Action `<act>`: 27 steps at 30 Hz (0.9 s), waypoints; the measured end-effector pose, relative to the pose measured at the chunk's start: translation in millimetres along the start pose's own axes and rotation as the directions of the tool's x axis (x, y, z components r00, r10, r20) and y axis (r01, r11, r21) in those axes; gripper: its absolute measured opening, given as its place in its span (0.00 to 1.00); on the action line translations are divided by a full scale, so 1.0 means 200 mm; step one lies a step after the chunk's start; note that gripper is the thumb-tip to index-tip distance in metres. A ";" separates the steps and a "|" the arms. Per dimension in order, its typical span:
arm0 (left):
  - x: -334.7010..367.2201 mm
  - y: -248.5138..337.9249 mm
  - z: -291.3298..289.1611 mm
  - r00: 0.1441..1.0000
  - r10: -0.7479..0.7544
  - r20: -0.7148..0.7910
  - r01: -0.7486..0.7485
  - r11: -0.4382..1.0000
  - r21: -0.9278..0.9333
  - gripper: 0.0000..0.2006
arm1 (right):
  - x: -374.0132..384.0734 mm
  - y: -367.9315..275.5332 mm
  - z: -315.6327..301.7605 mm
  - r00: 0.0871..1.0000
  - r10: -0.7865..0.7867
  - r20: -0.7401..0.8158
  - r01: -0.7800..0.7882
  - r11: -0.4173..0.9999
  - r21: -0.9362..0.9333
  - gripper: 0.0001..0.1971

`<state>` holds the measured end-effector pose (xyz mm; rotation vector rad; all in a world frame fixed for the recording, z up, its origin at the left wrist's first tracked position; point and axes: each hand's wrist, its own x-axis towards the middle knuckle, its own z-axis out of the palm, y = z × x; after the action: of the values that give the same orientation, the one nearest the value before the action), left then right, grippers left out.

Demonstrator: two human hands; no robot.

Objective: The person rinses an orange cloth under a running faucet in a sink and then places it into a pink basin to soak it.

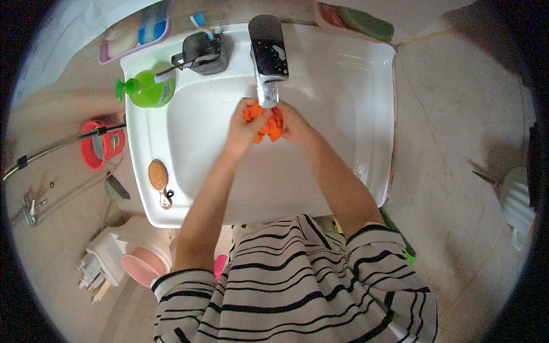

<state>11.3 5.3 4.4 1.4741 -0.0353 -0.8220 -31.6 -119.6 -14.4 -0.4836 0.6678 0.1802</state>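
Observation:
A bunched orange cloth (pixel 275 127) is held between my two hands, right under the spout of the faucet (pixel 269 54) and above the white sink's basin (pixel 197 134). My left hand (pixel 243 127) is closed on the cloth's left side, its thumb pressed over the front. My right hand (pixel 294 124) grips the right side, with most of its fingers hidden behind the cloth and the spout. Whether water is running cannot be made out.
Along the sink's left rim are a green pump bottle (pixel 150 90) and a wooden hairbrush (pixel 158 176). A dark cup (pixel 203 54) with toothbrushes stands at the back left. Soap dishes (pixel 131 37) lie behind it. A pink bucket (pixel 143 264) is at the lower left.

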 end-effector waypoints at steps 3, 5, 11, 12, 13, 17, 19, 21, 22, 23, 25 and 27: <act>-0.08 -0.03 0.21 0.868 0.490 0.081 -0.459 0.728 0.509 0.12 | 0.18 0.17 -0.28 0.951 -0.153 0.270 0.146 0.988 0.046 0.12; -0.03 -0.08 0.19 0.679 0.709 0.187 -0.633 0.437 0.639 0.12 | 0.23 0.26 -0.32 0.848 -0.364 0.385 0.505 0.775 -0.380 0.12; 0.10 -0.06 0.10 0.912 0.362 -0.194 -0.213 0.820 0.531 0.14 | 0.07 0.15 0.05 0.905 -0.245 -0.349 0.107 0.922 -0.371 0.11; 0.06 -0.07 0.14 0.919 0.364 -0.151 -0.224 0.799 0.559 0.14 | 0.07 0.12 0.01 0.910 -0.194 -0.365 0.117 0.968 -0.224 0.11; 0.01 -0.07 0.19 0.922 0.369 -0.115 -0.236 0.774 0.587 0.14 | 0.07 0.09 -0.01 0.920 -0.141 -0.365 0.122 0.990 -0.074 0.12; 0.08 -0.09 0.15 0.920 0.380 -0.101 -0.235 0.739 0.632 0.14 | 0.05 0.08 -0.06 0.913 -0.249 -0.322 0.078 0.884 -0.461 0.10; 0.17 -0.12 0.05 0.922 0.340 -0.185 -0.142 0.741 0.657 0.14 | 0.09 0.15 -0.09 0.913 -0.386 -0.130 0.172 0.654 -0.737 0.10; 0.12 -0.08 0.10 0.902 0.361 -0.235 -0.133 0.752 0.646 0.14 | 0.01 0.10 0.05 0.939 -0.264 -0.220 0.125 0.859 -0.496 0.11; 0.07 -0.08 0.15 0.894 0.371 -0.252 -0.135 0.760 0.636 0.14 | -0.05 0.05 0.11 0.946 -0.115 -0.303 0.056 0.979 -0.198 0.11; 0.01 -0.09 0.17 0.924 0.358 -0.137 -0.142 0.651 0.746 0.14 | -0.06 0.04 0.10 0.944 -0.108 -0.313 0.043 0.977 -0.207 0.11; -0.03 -0.07 0.23 0.898 0.428 -0.098 -0.258 0.695 0.671 0.14 | -0.06 0.00 0.08 0.941 -0.091 -0.327 0.014 0.973 -0.229 0.12; 0.00 -0.07 0.22 0.904 0.404 -0.143 -0.242 0.756 0.609 0.13 | -0.05 -0.01 0.04 0.939 -0.062 -0.339 -0.027 0.967 -0.253 0.14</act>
<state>-18.1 -30.4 -1.6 2.0764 -0.3642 -0.3162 -33.3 -117.8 -1.1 -0.7795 0.9909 0.1663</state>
